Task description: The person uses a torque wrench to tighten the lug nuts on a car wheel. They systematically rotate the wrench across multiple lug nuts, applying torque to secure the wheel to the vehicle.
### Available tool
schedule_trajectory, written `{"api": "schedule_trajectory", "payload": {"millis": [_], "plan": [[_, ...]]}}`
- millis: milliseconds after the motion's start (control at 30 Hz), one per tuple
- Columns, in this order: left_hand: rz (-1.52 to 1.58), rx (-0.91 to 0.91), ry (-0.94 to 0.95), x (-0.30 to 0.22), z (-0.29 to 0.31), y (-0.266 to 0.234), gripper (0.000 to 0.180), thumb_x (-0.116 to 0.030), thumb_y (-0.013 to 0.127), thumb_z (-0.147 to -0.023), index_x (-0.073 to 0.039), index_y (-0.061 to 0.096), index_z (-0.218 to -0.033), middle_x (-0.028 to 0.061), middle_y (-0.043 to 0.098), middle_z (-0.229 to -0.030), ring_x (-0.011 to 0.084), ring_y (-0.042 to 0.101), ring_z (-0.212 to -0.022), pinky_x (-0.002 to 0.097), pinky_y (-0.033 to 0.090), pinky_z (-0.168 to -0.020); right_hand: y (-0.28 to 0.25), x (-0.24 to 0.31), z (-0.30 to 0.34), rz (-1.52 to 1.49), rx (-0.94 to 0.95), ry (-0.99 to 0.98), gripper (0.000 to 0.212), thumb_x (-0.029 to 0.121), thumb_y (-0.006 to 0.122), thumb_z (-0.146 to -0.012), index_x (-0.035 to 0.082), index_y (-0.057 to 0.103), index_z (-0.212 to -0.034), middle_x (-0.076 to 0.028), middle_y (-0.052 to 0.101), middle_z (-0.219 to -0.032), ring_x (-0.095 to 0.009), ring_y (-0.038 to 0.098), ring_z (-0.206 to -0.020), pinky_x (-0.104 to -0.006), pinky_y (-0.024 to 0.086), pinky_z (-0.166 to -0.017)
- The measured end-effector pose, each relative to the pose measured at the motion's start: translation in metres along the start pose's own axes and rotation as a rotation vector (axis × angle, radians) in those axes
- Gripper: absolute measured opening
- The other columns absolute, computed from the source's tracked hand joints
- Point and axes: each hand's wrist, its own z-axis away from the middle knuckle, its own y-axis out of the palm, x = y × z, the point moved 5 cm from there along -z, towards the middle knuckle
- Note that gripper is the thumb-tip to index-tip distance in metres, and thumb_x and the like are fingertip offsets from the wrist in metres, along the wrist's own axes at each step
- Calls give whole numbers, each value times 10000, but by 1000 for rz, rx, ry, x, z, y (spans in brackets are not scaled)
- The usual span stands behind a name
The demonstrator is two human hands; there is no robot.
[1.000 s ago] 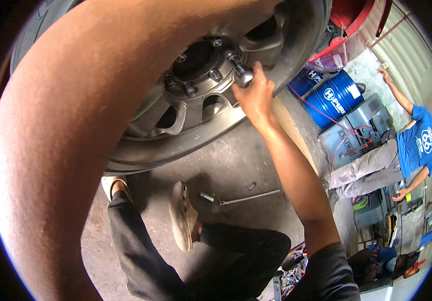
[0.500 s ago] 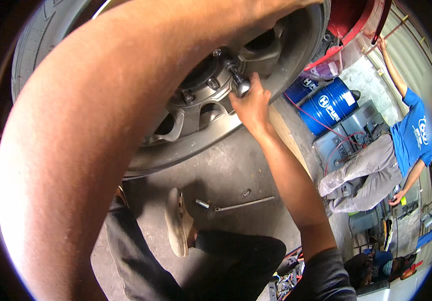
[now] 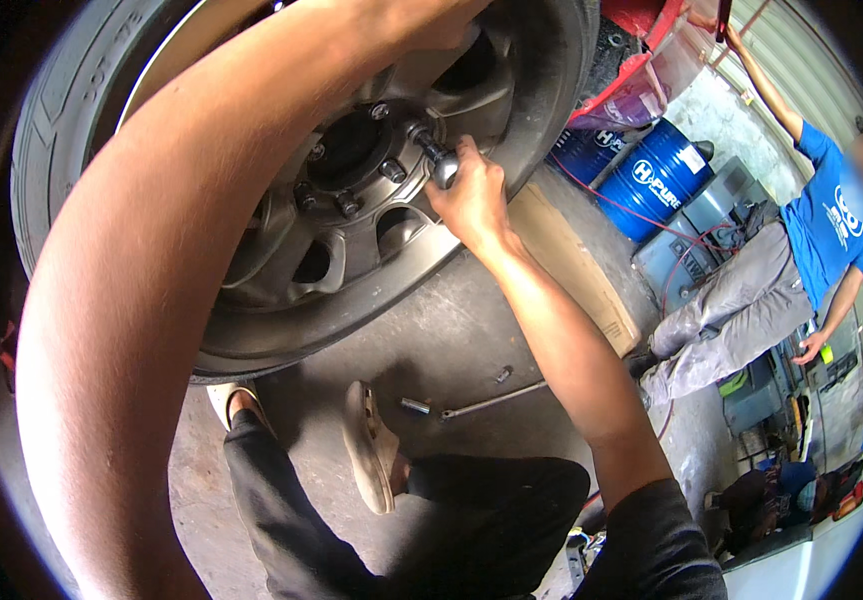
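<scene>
While the right hand (image 3: 475, 193) clasps a socket tool (image 3: 434, 151), the left hand (image 3: 443, 24) shows too little — can't tell.

The tool (image 3: 433, 150) in your right hand (image 3: 473, 200) looks like smooth, glossy metal. Beside it, the wheel rim (image 3: 421, 240) has a dull metallic sheen, its lug nuts (image 3: 348, 205) look shinier, and the tyre (image 3: 46, 160) is matt rubber. Your trousers (image 3: 286, 500) are matt cloth over a rough concrete floor (image 3: 431, 340). To the right lies matt cardboard (image 3: 571, 270); farther off, the blue drum (image 3: 656, 180) looks smooth and glossy.
</scene>
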Motion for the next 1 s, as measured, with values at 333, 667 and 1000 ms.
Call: {"api": "schedule_trajectory", "payload": {"millis": [333, 667, 1000], "plan": [[262, 307, 52, 6, -11, -16, 856, -517, 636, -594, -138, 367, -1314, 172, 339, -1325, 380, 336, -1203, 531, 279, -980, -2, -6, 13, -359, -165, 112, 432, 93, 674, -585, 18, 578, -999, -178, 636, -809, -303, 631, -779, -354, 490, -711], [302, 439, 37, -1, -15, -10, 999, -499, 709, -538, -190, 260, -1376, 160, 224, -1406, 395, 212, -1281, 551, 194, -1021, -17, -46, 60, -746, -49, 432, 390, 46, 673, -575, 58, 590, -957, -41, 594, -688, -113, 554, -583, -252, 471, -566], [286, 397, 29, 2, -18, -6, 877, -472, 687, -621, -283, 260, -1364, 121, 271, -1380, 381, 316, -1220, 566, 322, -927, -37, 26, 45, -493, -212, -298, 383, 51, 679, -614, 90, 581, -983, -145, 600, -727, -281, 613, -629, -356, 491, -539]]}}
